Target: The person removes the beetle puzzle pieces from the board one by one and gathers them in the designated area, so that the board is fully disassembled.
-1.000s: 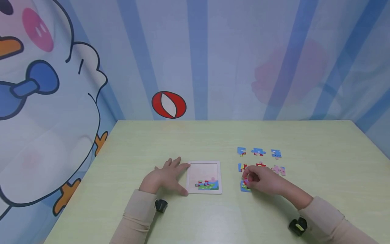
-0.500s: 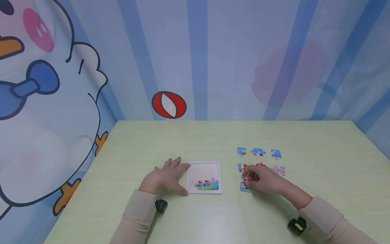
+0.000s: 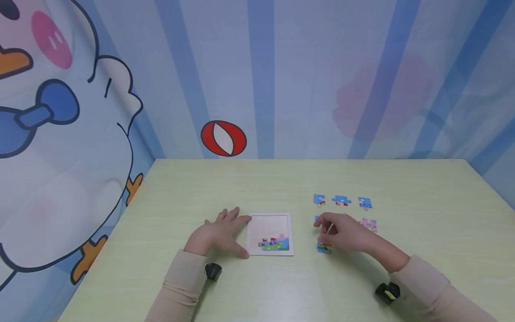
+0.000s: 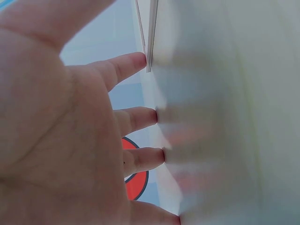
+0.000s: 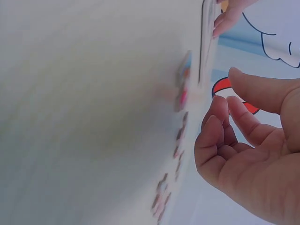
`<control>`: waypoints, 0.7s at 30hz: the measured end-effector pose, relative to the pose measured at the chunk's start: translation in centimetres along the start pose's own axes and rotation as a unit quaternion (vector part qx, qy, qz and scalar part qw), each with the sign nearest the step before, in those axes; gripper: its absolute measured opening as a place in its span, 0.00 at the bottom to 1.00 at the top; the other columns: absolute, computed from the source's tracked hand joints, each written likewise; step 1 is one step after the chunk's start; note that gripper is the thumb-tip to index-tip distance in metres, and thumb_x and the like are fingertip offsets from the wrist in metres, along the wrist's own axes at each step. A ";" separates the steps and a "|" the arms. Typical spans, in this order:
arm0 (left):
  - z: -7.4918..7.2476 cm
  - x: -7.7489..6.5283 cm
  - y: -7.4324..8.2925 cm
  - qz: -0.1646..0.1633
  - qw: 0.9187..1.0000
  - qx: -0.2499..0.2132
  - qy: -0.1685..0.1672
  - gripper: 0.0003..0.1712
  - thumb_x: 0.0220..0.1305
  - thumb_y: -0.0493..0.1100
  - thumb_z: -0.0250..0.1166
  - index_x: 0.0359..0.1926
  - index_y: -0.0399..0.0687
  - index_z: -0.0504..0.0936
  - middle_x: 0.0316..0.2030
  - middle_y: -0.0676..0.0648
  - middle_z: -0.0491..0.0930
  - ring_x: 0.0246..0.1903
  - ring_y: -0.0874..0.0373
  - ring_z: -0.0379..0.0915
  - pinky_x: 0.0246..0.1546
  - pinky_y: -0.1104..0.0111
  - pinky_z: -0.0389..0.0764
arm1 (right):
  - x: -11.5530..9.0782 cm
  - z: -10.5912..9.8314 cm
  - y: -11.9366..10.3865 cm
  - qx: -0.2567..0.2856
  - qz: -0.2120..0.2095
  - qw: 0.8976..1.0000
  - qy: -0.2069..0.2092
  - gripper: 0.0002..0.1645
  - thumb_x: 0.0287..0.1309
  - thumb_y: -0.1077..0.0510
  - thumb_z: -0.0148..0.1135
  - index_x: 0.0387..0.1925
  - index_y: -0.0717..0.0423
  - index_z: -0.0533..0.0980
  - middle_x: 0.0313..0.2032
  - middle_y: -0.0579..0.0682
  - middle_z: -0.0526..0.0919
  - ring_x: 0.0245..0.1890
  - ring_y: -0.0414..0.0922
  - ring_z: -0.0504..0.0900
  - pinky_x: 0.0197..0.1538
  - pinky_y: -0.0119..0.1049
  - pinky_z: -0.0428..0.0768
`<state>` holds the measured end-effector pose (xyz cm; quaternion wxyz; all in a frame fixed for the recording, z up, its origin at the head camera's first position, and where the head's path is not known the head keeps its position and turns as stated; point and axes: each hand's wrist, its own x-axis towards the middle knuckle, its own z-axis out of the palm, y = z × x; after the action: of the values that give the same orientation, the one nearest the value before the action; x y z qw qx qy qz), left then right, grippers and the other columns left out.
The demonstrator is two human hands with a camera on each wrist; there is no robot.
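Note:
My left hand (image 3: 219, 234) lies spread at the left side of a square white puzzle tray (image 3: 269, 226), thumb and index finger touching its edge. Joined jigsaw pieces (image 3: 275, 244), green, blue and red, fill the tray's lower right part. My right hand (image 3: 346, 233) hovers over the loose pieces, its fingers loosely bent. Thumb and index finger stand apart in the right wrist view, with nothing visible between them. Just below these fingers a blue-and-green jigsaw piece (image 3: 323, 247) lies on the table. The right hand partly covers a blue piece (image 3: 316, 219) behind it.
Behind the right hand lie a row of blue pieces, with one in the middle (image 3: 341, 200). A pink piece (image 3: 369, 225) sits to the hand's right. The pale table (image 3: 225, 183) ends at a blue striped cloth backdrop (image 3: 297, 89).
Earlier, my right fingertips were down at the blue-and-green piece. Now that hand is slightly raised, farther left and away, with thumb and index finger apart. The left hand and tray stay put.

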<state>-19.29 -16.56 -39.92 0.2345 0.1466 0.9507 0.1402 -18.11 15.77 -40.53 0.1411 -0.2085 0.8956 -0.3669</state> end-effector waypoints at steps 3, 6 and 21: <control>0.0 -0.1 0.1 0.000 1.000 -0.001 0.000 0.53 0.49 0.57 0.74 0.73 0.58 0.58 0.75 0.41 0.44 0.73 0.36 0.34 0.59 0.26 0.42 | 0.3 0.1 -0.6 0.001 -0.002 1.000 -0.003 0.15 0.57 0.60 0.66 0.45 0.60 0.76 0.32 0.47 0.73 0.30 0.42 0.73 0.31 0.31 0.74; -0.1 -0.1 0.1 0.000 1.000 -0.002 -0.002 0.53 0.49 0.56 0.74 0.73 0.57 0.58 0.75 0.41 0.44 0.73 0.36 0.33 0.60 0.26 0.42 | 0.6 0.3 -1.2 0.001 -0.015 1.000 -0.007 0.16 0.57 0.59 0.67 0.45 0.60 0.75 0.32 0.47 0.74 0.29 0.42 0.73 0.31 0.32 0.74; 0.9 1.2 -0.9 -0.008 1.000 0.009 0.007 0.53 0.47 0.58 0.74 0.73 0.62 0.58 0.76 0.44 0.43 0.74 0.38 0.32 0.60 0.27 0.42 | 3.0 2.4 -4.4 0.030 -0.042 0.998 -0.038 0.17 0.56 0.60 0.67 0.46 0.60 0.75 0.36 0.51 0.76 0.30 0.42 0.76 0.36 0.33 0.77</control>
<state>-20.10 -16.81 -41.53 0.2271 0.1404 0.9548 0.1306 -18.58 10.08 -39.31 0.1661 -0.2552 0.8688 -0.3905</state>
